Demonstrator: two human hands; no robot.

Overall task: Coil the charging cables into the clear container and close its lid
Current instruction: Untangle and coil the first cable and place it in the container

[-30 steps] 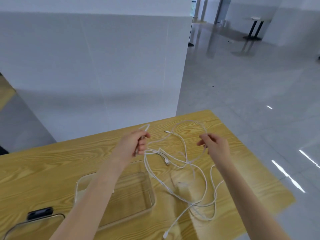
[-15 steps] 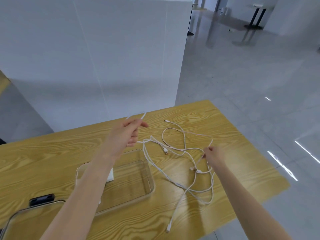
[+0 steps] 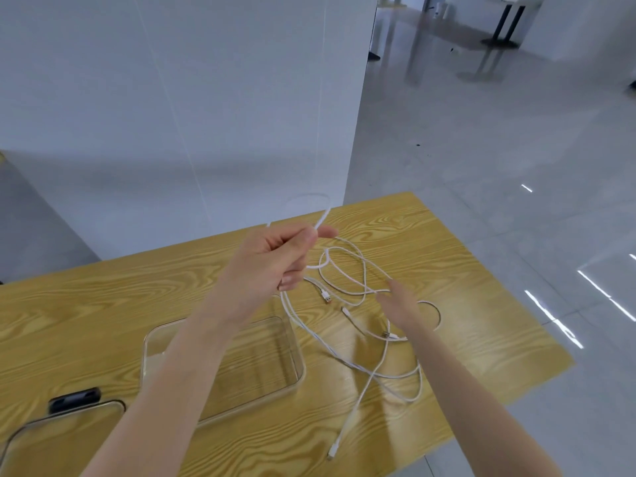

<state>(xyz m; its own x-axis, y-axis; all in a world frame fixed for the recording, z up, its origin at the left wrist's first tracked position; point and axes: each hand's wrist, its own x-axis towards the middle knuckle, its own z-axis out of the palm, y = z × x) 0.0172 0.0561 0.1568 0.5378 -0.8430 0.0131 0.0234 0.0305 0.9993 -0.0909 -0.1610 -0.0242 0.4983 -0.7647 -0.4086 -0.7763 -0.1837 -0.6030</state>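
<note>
Several white charging cables (image 3: 354,287) lie tangled on the wooden table (image 3: 103,304), right of the clear container (image 3: 296,356). My left hand (image 3: 275,263) is raised above the table and pinches one white cable, whose loop arcs up above my fingers. My right hand (image 3: 399,304) hovers low over the tangle with fingers extended, touching or just above the strands. The container is open with nothing inside; my left forearm crosses over its left side. Its clear lid (image 3: 69,428) with a black clip (image 3: 74,397) lies at the lower left.
A white partition wall (image 3: 172,115) stands just behind the table. The table's right edge (image 3: 516,304) drops to a glossy grey floor. One cable end (image 3: 332,454) reaches close to the front edge.
My left hand rose and drew more cable up into a loop. My right hand let go of the strand it pinched, opened, and now sits over the tangle.
</note>
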